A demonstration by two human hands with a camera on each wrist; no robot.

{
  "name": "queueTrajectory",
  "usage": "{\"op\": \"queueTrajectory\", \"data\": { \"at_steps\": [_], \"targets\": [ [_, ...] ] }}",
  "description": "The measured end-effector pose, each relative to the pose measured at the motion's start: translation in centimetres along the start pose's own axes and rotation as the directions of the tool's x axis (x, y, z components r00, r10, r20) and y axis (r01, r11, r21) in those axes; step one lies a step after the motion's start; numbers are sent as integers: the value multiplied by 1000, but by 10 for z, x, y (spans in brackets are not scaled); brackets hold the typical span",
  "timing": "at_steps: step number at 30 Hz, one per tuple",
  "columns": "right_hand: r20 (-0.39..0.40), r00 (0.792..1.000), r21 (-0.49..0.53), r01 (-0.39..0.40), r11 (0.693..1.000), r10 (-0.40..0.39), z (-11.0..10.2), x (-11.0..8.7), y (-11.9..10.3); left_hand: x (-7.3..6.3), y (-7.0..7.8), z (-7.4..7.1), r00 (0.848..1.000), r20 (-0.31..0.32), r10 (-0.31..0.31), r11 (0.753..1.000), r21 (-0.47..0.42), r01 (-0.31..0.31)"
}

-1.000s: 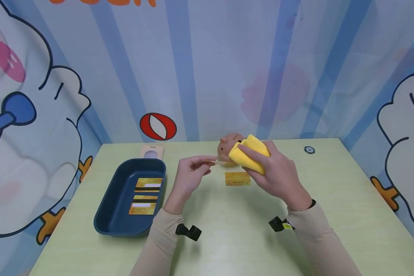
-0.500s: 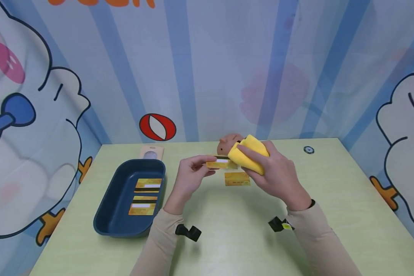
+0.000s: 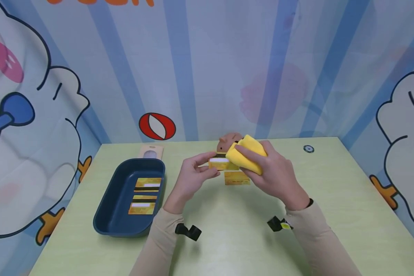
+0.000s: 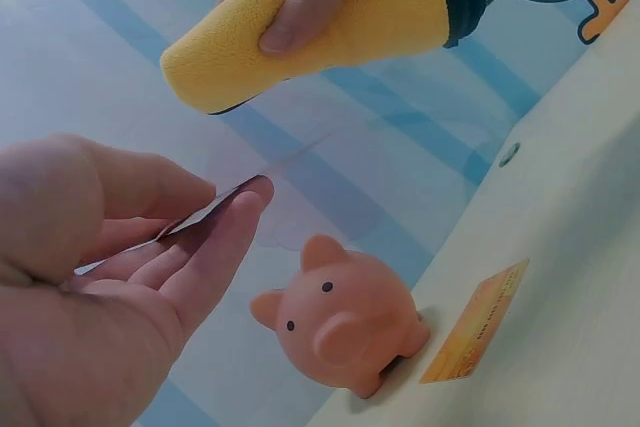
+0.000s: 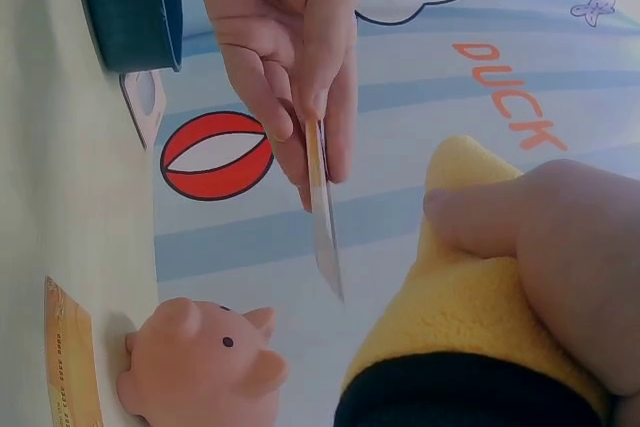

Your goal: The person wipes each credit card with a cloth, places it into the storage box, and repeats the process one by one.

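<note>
A gold bank card [image 3: 218, 161] with a black stripe and white strip is pinched at its edge by my left hand [image 3: 192, 176], thumb below and fingers above. My right hand [image 3: 277, 172] grips a folded yellow cloth [image 3: 246, 155], dark on its other side, thumb pressed on top. In the left wrist view the cloth [image 4: 300, 42] hangs above the card [image 4: 215, 209] with a gap between them. Seen from the right wrist, the card [image 5: 325, 217] is nearly edge-on. Another gold card [image 3: 237, 178] lies on the table just below the hands.
Behind the cloth stands a pink piggy bank [image 3: 227, 142], partly hidden from the head camera. A dark blue tray [image 3: 112, 209] at left holds two gold cards [image 3: 142, 205]. Behind it lies a beige piece with a round window [image 3: 152, 152]. A small round disc [image 3: 308, 148] lies back right.
The card in my left hand has turned from edge-on to show its striped face to the head camera. My left fingers have spread slightly; the right hand with the cloth has barely shifted.
</note>
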State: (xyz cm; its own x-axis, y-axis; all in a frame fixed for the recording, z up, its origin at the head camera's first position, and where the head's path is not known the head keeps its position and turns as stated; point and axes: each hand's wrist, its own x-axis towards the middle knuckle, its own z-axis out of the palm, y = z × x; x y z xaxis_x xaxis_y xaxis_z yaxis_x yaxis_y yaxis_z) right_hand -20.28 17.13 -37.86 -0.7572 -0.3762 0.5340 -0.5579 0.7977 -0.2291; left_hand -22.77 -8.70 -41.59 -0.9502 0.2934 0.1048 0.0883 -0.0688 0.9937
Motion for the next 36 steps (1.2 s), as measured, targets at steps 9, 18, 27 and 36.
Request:
{"op": "queueTrajectory", "data": {
  "at_steps": [9, 18, 27, 36],
  "targets": [
    [4, 997, 5, 81, 997, -81, 12, 1, -10, 0, -2, 7, 998, 53, 34, 999, 32, -36],
    [-9, 987, -3, 158, 987, -158, 27, -1, -24, -5, 3, 12, 991, 116, 73, 995, 57, -80],
    [13, 986, -40, 165, 985, -164, 33, -1, -27, -4, 4, 14, 990, 114, 86, 994, 59, -93],
    [27, 991, -79, 133, 988, -131, 30, 0, -26, -5, 7, 16, 994, 81, 75, 997, 3, -75]
  ]
}}
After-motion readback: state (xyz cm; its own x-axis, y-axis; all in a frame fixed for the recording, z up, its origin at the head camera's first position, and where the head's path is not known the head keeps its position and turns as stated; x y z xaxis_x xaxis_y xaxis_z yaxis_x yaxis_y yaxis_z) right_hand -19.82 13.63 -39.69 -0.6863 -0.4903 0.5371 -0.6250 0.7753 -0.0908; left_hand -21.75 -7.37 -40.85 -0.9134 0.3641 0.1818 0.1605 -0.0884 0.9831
